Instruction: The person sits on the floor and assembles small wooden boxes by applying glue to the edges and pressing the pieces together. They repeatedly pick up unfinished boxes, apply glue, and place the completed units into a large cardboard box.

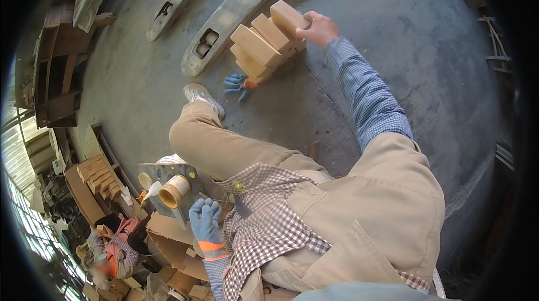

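My bare right hand (321,28) reaches out and holds the end of a tan wooden block (287,16), fingers wrapped round its edge. That block sits at the right end of a pile of similar wooden blocks (255,45) on the floor. Beside the pile's near side lies a loose blue glove (236,85) with an orange cuff. My left hand (206,221), in a blue glove with an orange cuff, is near my lap with its fingers curled closed. Whatever it may hold is hidden. Close to it stands a round tub (174,190) with a tan, crusted rim.
Two worn pallet-truck forks (196,56) lie beyond the blocks. A white bottle (152,190) with an orange tip stands by the tub on a small grey surface. Cardboard boxes (171,233) sit lower left, near another person (118,247). Wooden racks (59,65) stand far left.
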{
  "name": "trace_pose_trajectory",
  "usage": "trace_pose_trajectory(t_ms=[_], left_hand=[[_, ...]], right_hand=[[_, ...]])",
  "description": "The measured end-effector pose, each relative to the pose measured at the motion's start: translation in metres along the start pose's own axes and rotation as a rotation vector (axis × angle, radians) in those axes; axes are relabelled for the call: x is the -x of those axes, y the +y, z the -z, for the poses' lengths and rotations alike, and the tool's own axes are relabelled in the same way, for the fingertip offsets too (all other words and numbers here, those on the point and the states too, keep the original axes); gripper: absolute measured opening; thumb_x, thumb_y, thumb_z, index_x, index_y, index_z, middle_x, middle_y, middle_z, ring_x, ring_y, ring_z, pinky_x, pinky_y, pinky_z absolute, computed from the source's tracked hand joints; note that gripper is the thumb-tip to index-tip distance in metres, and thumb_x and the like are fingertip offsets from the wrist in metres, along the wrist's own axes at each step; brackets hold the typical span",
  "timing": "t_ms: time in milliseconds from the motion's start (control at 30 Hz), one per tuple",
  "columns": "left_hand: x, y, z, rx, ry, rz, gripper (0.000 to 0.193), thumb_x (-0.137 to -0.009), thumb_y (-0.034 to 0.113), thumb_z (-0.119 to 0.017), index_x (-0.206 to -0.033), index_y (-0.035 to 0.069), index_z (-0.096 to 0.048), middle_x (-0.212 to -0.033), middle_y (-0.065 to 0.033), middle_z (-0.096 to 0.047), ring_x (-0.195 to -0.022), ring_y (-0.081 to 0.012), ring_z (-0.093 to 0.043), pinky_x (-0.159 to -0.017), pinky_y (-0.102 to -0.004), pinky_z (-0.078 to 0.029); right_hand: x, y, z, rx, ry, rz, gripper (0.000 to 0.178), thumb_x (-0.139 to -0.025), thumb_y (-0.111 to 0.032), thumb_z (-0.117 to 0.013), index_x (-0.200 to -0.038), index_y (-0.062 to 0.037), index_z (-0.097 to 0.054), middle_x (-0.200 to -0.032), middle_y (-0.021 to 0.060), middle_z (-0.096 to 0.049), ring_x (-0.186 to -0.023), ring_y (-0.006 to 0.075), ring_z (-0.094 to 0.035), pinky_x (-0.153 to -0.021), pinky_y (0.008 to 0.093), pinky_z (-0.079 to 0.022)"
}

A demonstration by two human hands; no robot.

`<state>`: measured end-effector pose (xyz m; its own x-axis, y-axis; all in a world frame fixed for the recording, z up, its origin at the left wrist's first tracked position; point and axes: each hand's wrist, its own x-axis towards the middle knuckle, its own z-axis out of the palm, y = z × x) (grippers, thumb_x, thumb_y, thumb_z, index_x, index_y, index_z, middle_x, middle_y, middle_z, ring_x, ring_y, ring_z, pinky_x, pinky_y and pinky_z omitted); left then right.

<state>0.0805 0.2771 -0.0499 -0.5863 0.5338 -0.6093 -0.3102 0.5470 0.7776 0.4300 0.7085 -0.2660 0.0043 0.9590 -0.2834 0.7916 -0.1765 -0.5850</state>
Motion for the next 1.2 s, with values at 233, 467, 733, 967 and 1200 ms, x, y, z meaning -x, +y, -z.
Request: trace_pose_trajectory(t_ms=[233, 467, 733, 967, 1200], left_hand=[[-0.003, 0.004, -0.009, -0.035, -0.022, 0.000, 0.035, -0.099, 0.018, -0.063, -0.128, 0.002, -0.050, -0.119, -0.0100, -0.058, -0.102, -0.0202, -0.062, -0.091, -0.0342, -0.053], [-0.003, 0.000, -0.007, -0.071, -0.012, 0.000, 0.035, -0.100, 0.020, -0.063, -0.129, 0.005, -0.049, -0.116, -0.0085, -0.061, -0.102, -0.0205, -0.063, -0.091, -0.0368, -0.053], [-0.005, -0.006, -0.001, -0.063, -0.008, -0.009, 0.036, -0.100, 0.021, -0.063, -0.129, 0.005, -0.050, -0.118, -0.0089, -0.061, -0.104, -0.0215, -0.064, -0.093, -0.0378, -0.053], [-0.008, -0.008, -0.005, -0.007, -0.005, 0.019, 0.039, -0.097, 0.018, -0.067, -0.128, 0.001, -0.049, -0.118, -0.0112, -0.060, -0.102, -0.0214, -0.063, -0.091, -0.0360, -0.053], [-0.005, -0.014, -0.001, 0.048, 0.019, 0.012, 0.043, -0.096, 0.018, -0.069, -0.127, -0.001, -0.047, -0.117, -0.0123, -0.059, -0.101, -0.0216, -0.062, -0.090, -0.0359, -0.053]], right_hand=[[-0.005, 0.020, -0.024, -0.495, -0.095, -0.097, 0.063, -0.079, -0.061, -0.073, -0.117, -0.0105, -0.073, -0.111, 0.0064, -0.074, -0.098, 0.0171, -0.069, -0.090, 0.0311, -0.053], [-0.023, 0.015, -0.035, -0.833, -0.184, -0.224, 0.064, -0.078, -0.051, -0.081, -0.121, -0.0061, -0.071, -0.116, 0.0065, -0.072, -0.105, 0.0159, -0.065, -0.097, 0.0303, -0.048], [-0.031, 0.008, -0.027, -0.771, -0.316, -0.225, 0.066, -0.075, -0.044, -0.086, -0.125, -0.0048, -0.069, -0.118, 0.0068, -0.071, -0.109, 0.0162, -0.064, -0.099, 0.0303, -0.047], [-0.044, 0.017, -0.038, -0.649, -0.373, -0.150, 0.066, -0.077, -0.056, -0.080, -0.130, -0.0185, -0.069, -0.118, 0.0017, -0.069, -0.108, 0.0146, -0.059, -0.087, 0.0292, -0.044], [-0.042, 0.008, -0.037, -0.675, -0.309, -0.162, 0.065, -0.078, -0.055, -0.079, -0.125, -0.0106, -0.070, -0.122, 0.0068, -0.069, -0.114, 0.0181, -0.062, -0.099, 0.0317, -0.044]])
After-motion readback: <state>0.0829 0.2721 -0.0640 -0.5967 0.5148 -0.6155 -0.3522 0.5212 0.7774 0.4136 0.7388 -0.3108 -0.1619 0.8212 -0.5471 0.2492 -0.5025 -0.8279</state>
